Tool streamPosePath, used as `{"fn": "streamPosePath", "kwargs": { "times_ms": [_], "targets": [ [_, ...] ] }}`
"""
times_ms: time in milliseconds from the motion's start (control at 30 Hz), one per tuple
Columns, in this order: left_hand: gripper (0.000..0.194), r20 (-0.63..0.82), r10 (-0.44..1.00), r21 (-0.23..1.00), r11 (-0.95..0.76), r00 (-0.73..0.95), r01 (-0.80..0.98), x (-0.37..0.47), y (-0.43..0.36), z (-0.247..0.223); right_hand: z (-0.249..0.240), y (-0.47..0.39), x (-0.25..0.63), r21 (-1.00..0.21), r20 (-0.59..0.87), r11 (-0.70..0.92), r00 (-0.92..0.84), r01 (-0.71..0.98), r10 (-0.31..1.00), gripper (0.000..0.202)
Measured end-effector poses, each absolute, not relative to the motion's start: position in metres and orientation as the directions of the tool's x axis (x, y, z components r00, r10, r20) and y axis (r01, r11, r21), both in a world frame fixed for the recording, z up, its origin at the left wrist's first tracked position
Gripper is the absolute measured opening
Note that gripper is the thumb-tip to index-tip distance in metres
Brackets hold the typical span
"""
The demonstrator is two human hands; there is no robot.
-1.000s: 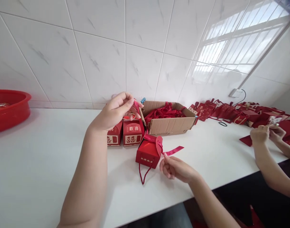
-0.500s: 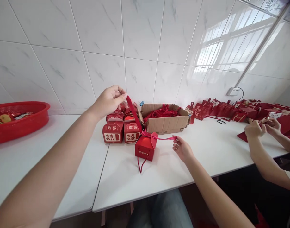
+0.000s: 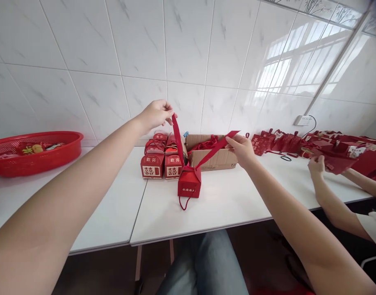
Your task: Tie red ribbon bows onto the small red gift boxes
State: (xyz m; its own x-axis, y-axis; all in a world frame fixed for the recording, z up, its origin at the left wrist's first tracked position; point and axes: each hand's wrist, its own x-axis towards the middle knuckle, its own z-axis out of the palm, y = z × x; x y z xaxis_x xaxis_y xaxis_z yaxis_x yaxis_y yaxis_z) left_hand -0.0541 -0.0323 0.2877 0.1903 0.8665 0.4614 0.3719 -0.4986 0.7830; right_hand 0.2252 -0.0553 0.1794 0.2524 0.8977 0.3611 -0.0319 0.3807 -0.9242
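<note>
A small red gift box (image 3: 188, 184) stands on the white table in front of me, a cord loop hanging down its front. Red ribbon (image 3: 178, 137) rises from its top in two tails, spread into a V. My left hand (image 3: 157, 112) pinches one tail's end, up and to the left of the box. The other tail is pinched by my right hand (image 3: 241, 149), up and to the right, in front of the cardboard carton (image 3: 217, 160). Finished-looking red boxes with white labels (image 3: 152, 166) sit in rows just behind and left of the gift box.
Loose red ribbons (image 3: 206, 144) fill the carton. A red plastic basket (image 3: 64, 152) with wrapped packets stands far left. On the right, a co-worker's hands (image 3: 317, 166) handle a red folded piece beside many red boxes (image 3: 338, 143). A black ring (image 3: 285, 158) lies nearby.
My right hand has risen, lifting its ribbon tail from nearly level to a steep slant. My left hand is slightly higher in view. The co-worker's hands have moved apart, holding up a red piece.
</note>
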Motion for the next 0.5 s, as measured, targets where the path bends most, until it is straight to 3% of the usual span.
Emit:
{"fn": "streamPosePath", "kwargs": {
  "times_ms": [200, 500],
  "targets": [
    [0.01, 0.511, 0.836, 0.719, -0.543, 0.199, 0.434, -0.03, -0.031, 0.292, 0.209, -0.057, 0.194, -0.866, 0.497, 0.488, 0.094, 0.108, 0.862, 0.023],
    [0.01, 0.55, 0.812, 0.576, -0.539, 0.197, 0.614, -0.004, -0.036, 0.301, 0.218, -0.045, 0.158, -0.861, 0.506, 0.502, -0.265, -0.088, 0.821, 0.029]
  ]
}}
